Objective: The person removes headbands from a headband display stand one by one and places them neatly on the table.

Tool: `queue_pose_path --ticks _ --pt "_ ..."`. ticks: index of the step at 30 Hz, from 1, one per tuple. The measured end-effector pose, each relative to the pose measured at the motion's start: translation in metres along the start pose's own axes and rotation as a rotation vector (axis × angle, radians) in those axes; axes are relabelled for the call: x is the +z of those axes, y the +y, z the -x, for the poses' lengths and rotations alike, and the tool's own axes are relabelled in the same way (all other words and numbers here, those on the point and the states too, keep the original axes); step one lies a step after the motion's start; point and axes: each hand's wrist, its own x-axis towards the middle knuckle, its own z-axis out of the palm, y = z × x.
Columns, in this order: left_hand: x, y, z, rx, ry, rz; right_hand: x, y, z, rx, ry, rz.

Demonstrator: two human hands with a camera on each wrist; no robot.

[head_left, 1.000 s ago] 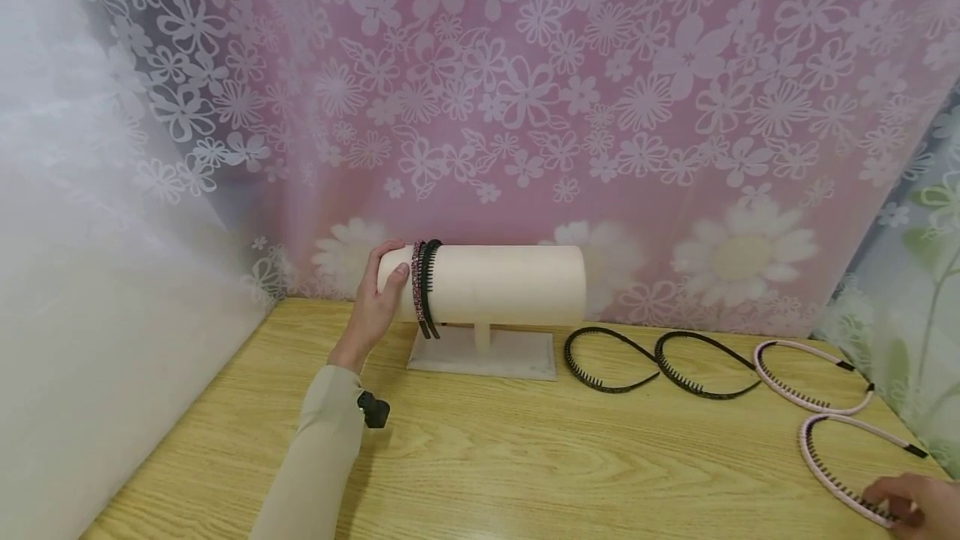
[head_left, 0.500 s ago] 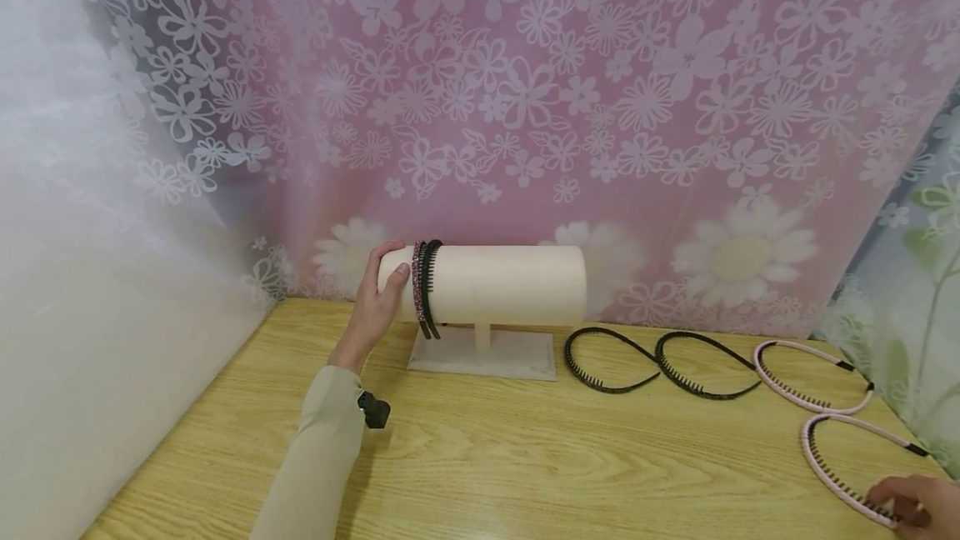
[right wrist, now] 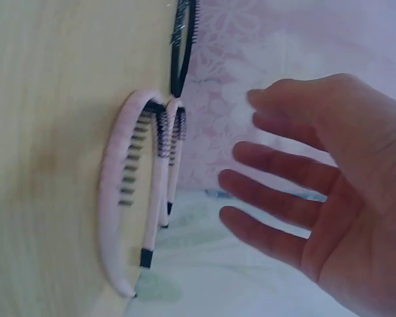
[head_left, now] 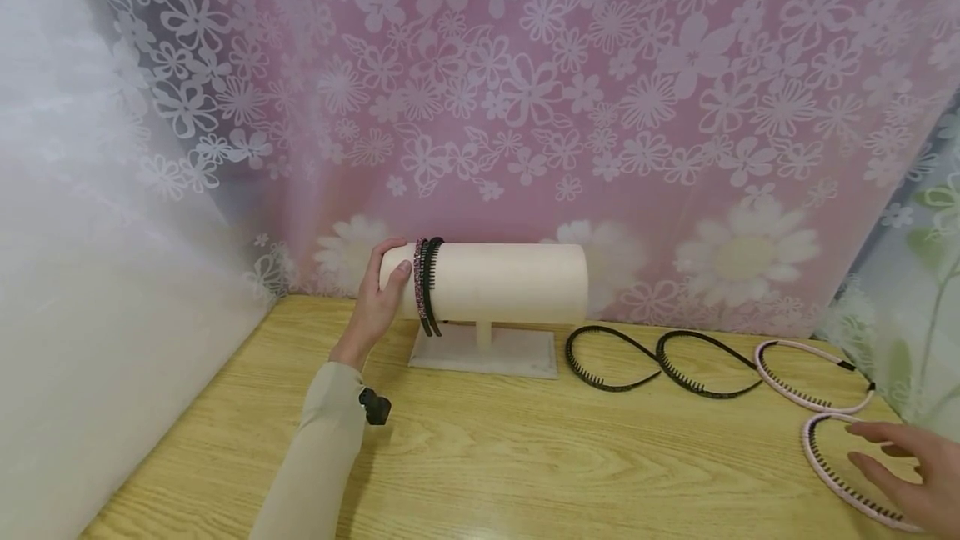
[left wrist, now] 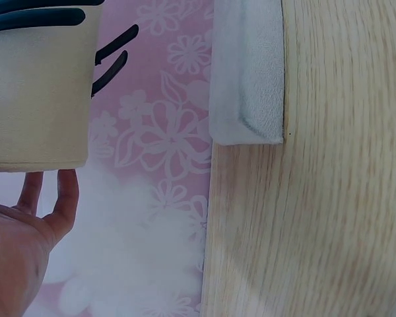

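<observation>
A cream padded roll (head_left: 510, 282) on a T-shaped display stand lies crosswise at the back of the table. My left hand (head_left: 372, 302) grips its left end, thumb on the front; in the left wrist view its fingers bend against the roll's end. Beside the thumb, a glittery pink-purple headband (head_left: 420, 282) and a black toothed headband (head_left: 431, 298) sit around the roll. At the right, my right hand (head_left: 911, 469) hovers over the nearest pink headband (head_left: 819, 467), fingers spread. The right wrist view shows the hand apart from that toothed headband (right wrist: 111, 185), holding nothing.
Two black headbands (head_left: 609, 388) (head_left: 693, 390) and another pink headband (head_left: 787, 394) lie in a row right of the stand's grey base (head_left: 517, 361). A flowered pink curtain (head_left: 480, 107) hangs behind the wooden table (head_left: 487, 457). White sheeting (head_left: 135, 273) borders the left.
My right hand has lifted off the nearest pink headband, moving up and away with its fingers spread. The left hand keeps its hold on the roll.
</observation>
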Motion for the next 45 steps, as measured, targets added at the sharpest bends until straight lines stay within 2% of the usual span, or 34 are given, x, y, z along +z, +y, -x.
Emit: queue_pose_path --ticks 2,5,9,16,20,26,29,32,37,42,45 --pt "0.000 0.005 0.000 -0.006 -0.007 0.008 -0.005 -0.012 -0.005 0.016 0.010 0.000" --pt "-0.002 0.020 0.003 -0.016 -0.020 0.011 -0.010 -0.025 -0.013 0.017 0.019 0.008" --pt "-0.004 0.033 0.008 -0.038 -0.028 0.006 -0.014 -0.038 -0.020 -0.037 0.045 0.024" --pt "-0.001 0.004 0.002 0.003 -0.018 0.002 -0.016 -0.053 -0.029 -0.228 0.152 0.004" --pt "0.000 -0.001 -0.001 0.017 -0.009 0.025 -0.015 -0.063 -0.035 -0.248 0.149 -0.018" --pt "0.001 0.000 -0.002 0.034 0.011 0.031 -0.013 -0.083 -0.045 -0.227 0.108 -0.071" --pt "0.001 0.000 -0.002 0.019 0.014 0.032 -0.010 -0.092 -0.049 -0.274 0.143 -0.071" --pt "0.001 -0.001 -0.001 0.011 0.008 0.026 -0.005 -0.099 -0.052 -0.347 0.216 -0.085" --pt "0.001 -0.001 -0.001 0.006 0.010 0.013 -0.002 -0.109 -0.058 -0.384 0.268 -0.125" --pt "0.001 0.000 -0.001 0.010 0.014 -0.002 -0.003 -0.119 -0.064 -0.399 0.256 -0.118" --pt "0.001 -0.001 -0.001 0.018 0.013 -0.007 -0.004 -0.126 -0.066 -0.380 0.228 -0.119"
